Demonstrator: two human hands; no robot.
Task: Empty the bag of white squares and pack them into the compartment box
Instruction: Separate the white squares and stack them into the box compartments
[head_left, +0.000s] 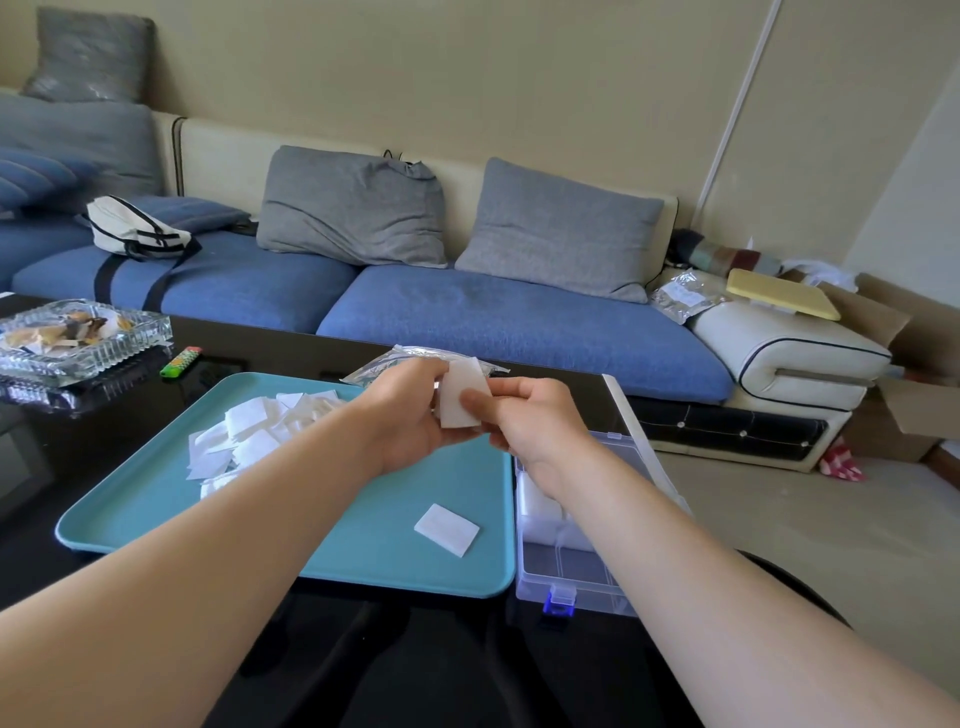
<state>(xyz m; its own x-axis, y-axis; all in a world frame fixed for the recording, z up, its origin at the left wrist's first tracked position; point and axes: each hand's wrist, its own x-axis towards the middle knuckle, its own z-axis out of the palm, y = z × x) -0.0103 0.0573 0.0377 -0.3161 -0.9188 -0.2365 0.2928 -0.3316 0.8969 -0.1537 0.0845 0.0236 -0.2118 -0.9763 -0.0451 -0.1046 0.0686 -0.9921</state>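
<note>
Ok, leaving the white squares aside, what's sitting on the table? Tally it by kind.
teal tray: 1
clear compartment box: 1
plastic bag: 1
glass dish: 1
green lighter: 1
Total: 5

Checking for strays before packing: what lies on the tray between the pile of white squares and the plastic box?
One lone white square lies flat on the otherwise bare tray there, nearer the box; the left forearm crosses above. The head view shows it.
</note>
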